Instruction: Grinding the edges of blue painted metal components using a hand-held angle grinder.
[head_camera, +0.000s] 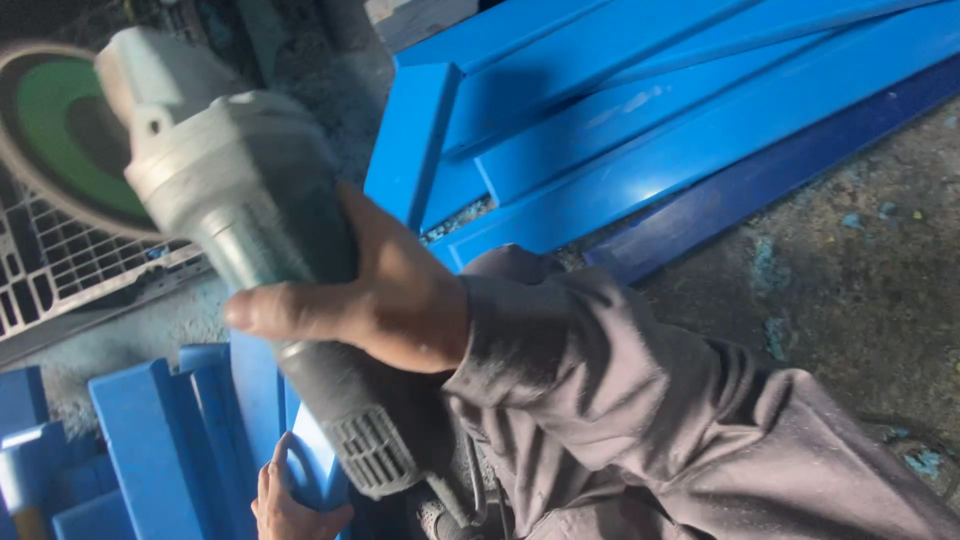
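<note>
My right hand grips the grey-green body of an angle grinder, lifted up close to the camera. Its round disc, green in the middle, points to the upper left, and its vented tail end points down. A grey sleeve covers my right arm. My left hand shows at the bottom edge, fingers resting on the rim of a blue painted metal piece.
Long blue painted metal bars lie stacked across the upper right. A white wire grid lies at the left. Dusty concrete floor with blue paint flecks fills the right.
</note>
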